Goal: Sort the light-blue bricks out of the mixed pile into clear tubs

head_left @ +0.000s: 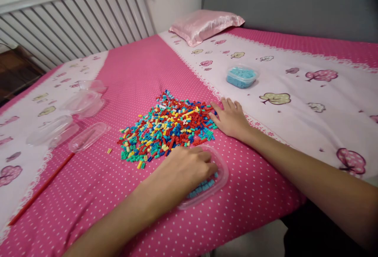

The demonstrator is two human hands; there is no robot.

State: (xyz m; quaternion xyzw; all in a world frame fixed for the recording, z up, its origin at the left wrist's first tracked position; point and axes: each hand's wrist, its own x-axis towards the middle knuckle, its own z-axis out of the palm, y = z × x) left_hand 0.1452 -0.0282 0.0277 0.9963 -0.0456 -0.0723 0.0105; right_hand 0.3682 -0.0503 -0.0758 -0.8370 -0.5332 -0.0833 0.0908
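A heap of small toy building bricks (pixel 165 127) in red, yellow, blue, green and cream lies on the pink dotted bedsheet. In front of it stands a clear plastic container (pixel 225 174) with light blue bricks (pixel 203 187) inside. My left hand (pixel 190 166) is over this container, its fingers curled and bent down; what they hold, if anything, is hidden beneath the hand. At the heap's right edge my right hand (pixel 232 117) rests palm down with fingers spread, the thumb and forefinger beside red and blue bricks.
A lidded-looking clear tub (pixel 241 76) full of light blue bricks sits at the right. Clear plastic containers (pixel 84 101) and a clear lid (pixel 88 137) lie at the left, near a red stick (pixel 41 190). Farther back are a pink pillow (pixel 206 24) and a radiator (pixel 76 21).
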